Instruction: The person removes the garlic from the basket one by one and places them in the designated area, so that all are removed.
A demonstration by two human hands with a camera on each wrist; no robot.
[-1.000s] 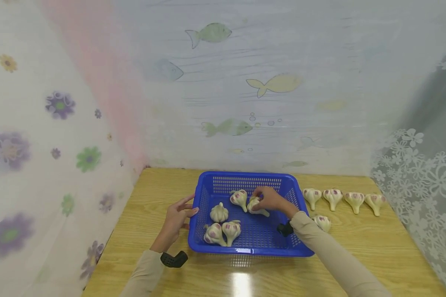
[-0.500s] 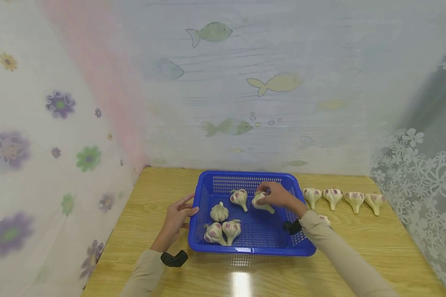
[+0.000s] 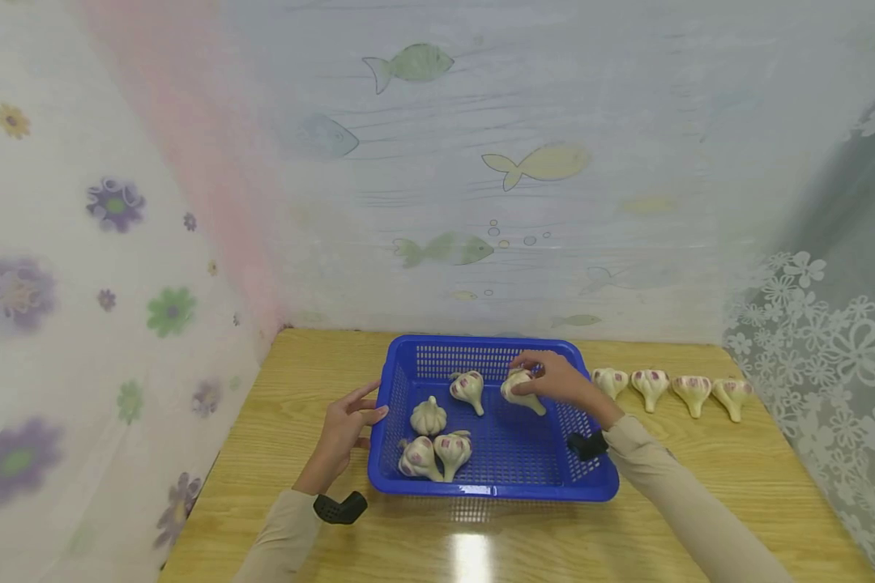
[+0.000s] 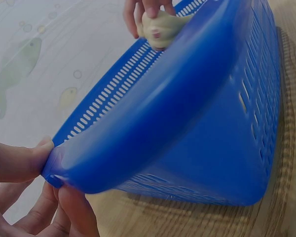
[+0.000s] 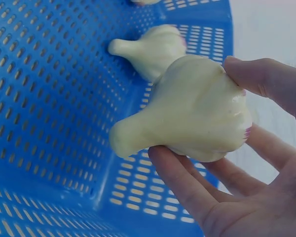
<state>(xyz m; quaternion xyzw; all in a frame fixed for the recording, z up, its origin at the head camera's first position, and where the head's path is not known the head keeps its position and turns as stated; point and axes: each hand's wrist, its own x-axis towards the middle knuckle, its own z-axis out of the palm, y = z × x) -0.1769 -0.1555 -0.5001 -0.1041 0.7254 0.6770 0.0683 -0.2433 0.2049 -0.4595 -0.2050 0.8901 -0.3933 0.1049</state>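
Observation:
My right hand (image 3: 554, 380) holds a garlic bulb (image 3: 521, 389) by its rounded end, inside the blue plastic basket (image 3: 492, 492) and towards its right side. Thumb and fingertips grip the bulb (image 5: 197, 108) in the right wrist view, its stem pointing away from the palm. At the basket's left edge, my left hand (image 3: 339, 437) pinches the rim (image 4: 54, 168), thumb above and fingers below. Farther left inside the basket lie several more garlic bulbs: one at the back (image 3: 468, 390), one on the left (image 3: 428, 417), and two side by side at the front (image 3: 453, 453).
On the wooden table (image 3: 707, 486), right of the basket, several garlic bulbs (image 3: 693, 393) lie in a row, stems towards me. A patterned curtain (image 3: 437, 178) hangs right behind the table, with others at both sides.
My right hand has moved to the right within the basket, taking the garlic bulb along. Its sleeve now covers the bulb lying in front of the row. My left hand stays at the rim.

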